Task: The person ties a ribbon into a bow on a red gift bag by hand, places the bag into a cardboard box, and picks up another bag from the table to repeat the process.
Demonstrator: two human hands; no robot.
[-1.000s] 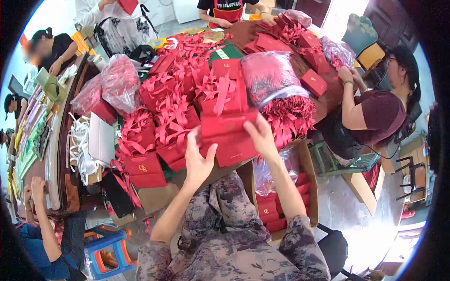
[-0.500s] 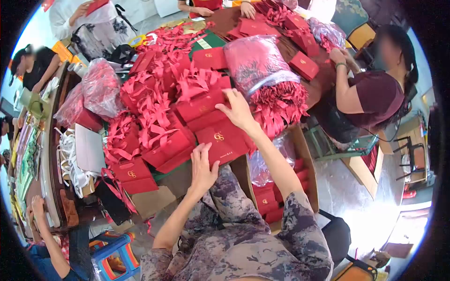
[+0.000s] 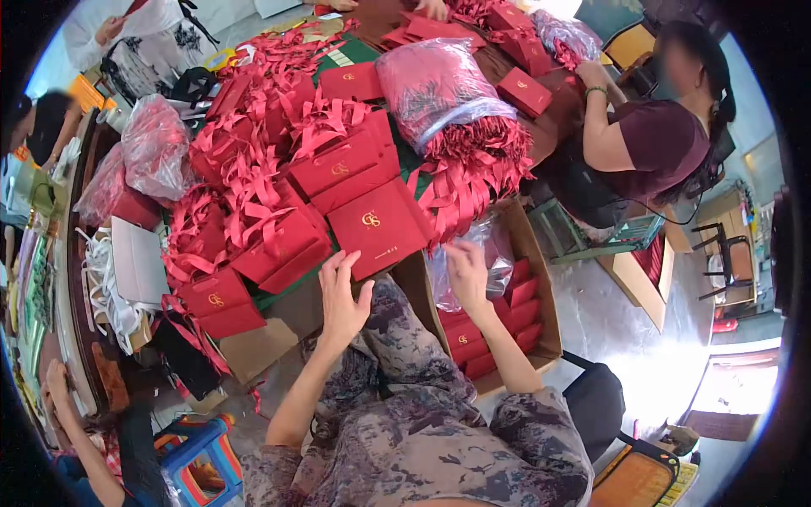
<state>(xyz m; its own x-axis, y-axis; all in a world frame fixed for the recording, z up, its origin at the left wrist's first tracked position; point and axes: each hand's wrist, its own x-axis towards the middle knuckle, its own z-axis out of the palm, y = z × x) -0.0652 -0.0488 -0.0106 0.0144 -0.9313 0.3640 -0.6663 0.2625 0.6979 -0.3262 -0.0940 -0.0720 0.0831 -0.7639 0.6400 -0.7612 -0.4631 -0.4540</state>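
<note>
A flat red paper bag [image 3: 384,241] with a gold logo lies at the table's near edge. My left hand [image 3: 342,300] is at its lower left corner, fingertips right at the edge and thumb spread away. Off the bag's right side, my right hand [image 3: 469,277] hangs over an open cardboard box [image 3: 553,325], its fingers loosely bent and apart with nothing between them. Inside that box are red packages [image 3: 481,342] and clear plastic wrap [image 3: 498,253]. Behind the flat bag stand more red bags [image 3: 338,169] with ribbon handles.
A plastic-wrapped bundle of red ribbons [image 3: 443,84] rests at the back right. Left of the pile are plastic-covered bags [image 3: 156,148] and a pale box [image 3: 139,262]. A person [image 3: 659,144] sits at the right; others are around the table. A blue stool [image 3: 198,465] stands lower left.
My right hand has left the upper part of the red bags and moved down to the right, over the cardboard box. My left hand stays near the flat bag's lower left corner. The view has shifted slightly.
</note>
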